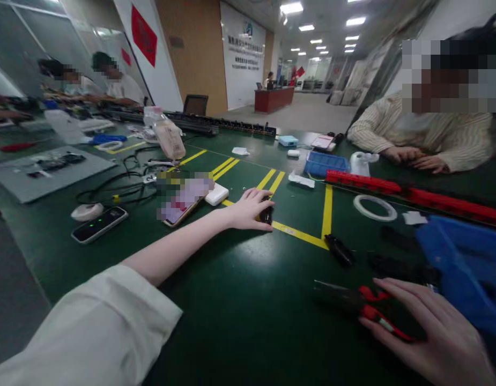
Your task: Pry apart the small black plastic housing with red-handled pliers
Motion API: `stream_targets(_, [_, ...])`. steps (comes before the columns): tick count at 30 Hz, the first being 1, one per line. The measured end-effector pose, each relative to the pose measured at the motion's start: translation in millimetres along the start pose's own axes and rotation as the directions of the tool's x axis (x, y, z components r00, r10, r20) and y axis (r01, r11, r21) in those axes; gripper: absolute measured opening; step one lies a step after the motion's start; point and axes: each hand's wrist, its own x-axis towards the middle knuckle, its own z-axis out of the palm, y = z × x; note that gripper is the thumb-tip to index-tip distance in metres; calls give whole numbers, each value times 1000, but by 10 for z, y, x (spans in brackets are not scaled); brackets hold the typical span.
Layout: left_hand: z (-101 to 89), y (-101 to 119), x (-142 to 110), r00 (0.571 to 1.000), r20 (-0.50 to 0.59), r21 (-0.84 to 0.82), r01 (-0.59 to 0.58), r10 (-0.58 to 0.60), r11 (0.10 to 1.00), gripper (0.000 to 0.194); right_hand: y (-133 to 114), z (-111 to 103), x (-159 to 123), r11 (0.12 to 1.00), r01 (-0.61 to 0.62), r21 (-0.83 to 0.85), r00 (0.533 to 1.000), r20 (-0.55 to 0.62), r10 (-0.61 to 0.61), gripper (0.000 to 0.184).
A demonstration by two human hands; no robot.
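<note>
My left hand [250, 210] reaches out over the middle of the table, its fingers curled over a small dark part [266, 213] at a yellow tape line. Most of that part is hidden under the fingers. At the lower right my right hand [436, 327] is closed around the handles of red-and-black pliers [378, 311], thumb on the near side and fingers on the far side. The dark front of the tool blurs into the table. Just beyond it lies a short black cylinder [339, 250].
A blue bin [465, 257] stands beside my right hand, near a tape roll [375, 208] and a long red strip [416, 195]. Left of my left hand lie a phone [187, 198], a white case [216, 194], cables and a bottle [167, 134]. A person [424, 123] sits opposite.
</note>
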Motion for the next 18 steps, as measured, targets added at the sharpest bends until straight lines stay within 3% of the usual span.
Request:
stream_targets(6, [6, -77, 18, 996, -79, 1, 40, -39, 999, 59, -31, 13, 60, 1000, -11, 28, 1000, -8, 11, 42])
stream_targets(9, [-11, -8, 22, 993, -110, -30, 31, -35, 999, 60, -44, 1, 74, 1000, -6, 31, 1000, 3, 6, 44])
stream_targets(14, [-39, 441, 17, 989, -83, -158, -133, 121, 978, 59, -94, -21, 100, 997, 29, 77, 999, 43, -32, 49])
stream_targets(18, [9, 854, 83, 984, -52, -262, -178, 170, 948, 70, -149, -36, 124, 985, 104, 137, 990, 76, -115, 52])
